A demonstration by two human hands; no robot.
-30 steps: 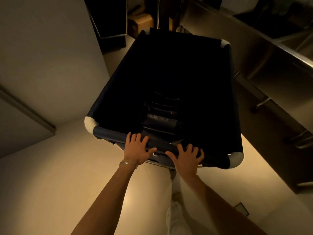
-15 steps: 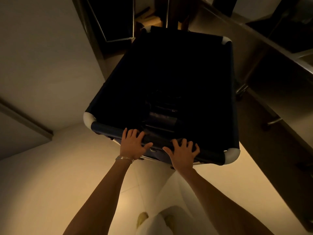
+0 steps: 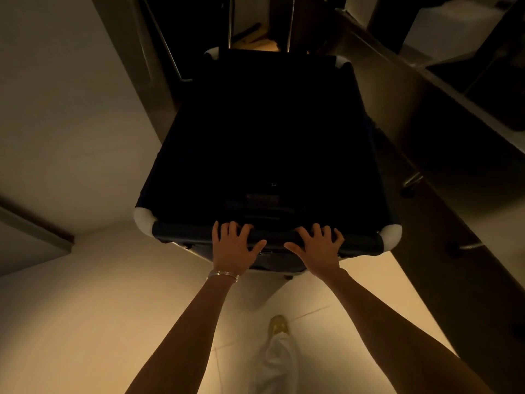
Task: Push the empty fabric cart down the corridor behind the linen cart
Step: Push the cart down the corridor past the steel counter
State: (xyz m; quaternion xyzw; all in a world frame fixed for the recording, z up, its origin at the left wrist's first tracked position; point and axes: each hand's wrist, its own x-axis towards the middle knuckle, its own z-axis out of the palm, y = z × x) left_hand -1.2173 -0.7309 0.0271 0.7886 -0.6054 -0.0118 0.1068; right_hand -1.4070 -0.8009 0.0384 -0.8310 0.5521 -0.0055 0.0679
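rolled further down the corridor since a second ago, fabric cart [image 3: 264,143] now squarer ahead, near rim pressed by left hand [image 3: 231,247] and right hand [image 3: 318,248], fingers spread flat, steel counter [image 3: 443,115] at right, pale wall [image 3: 65,109] at left.

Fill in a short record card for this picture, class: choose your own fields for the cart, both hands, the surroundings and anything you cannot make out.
cart: dark fabric cart, white corner caps
left hand: left hand spread flat on the near rim, bracelet on the wrist
right hand: right hand spread flat on the same rim
left side: pale wall
right side: metal counter close to the cart
ahead: upright metal poles
cart contents: too dark to tell
floor: pale tiles
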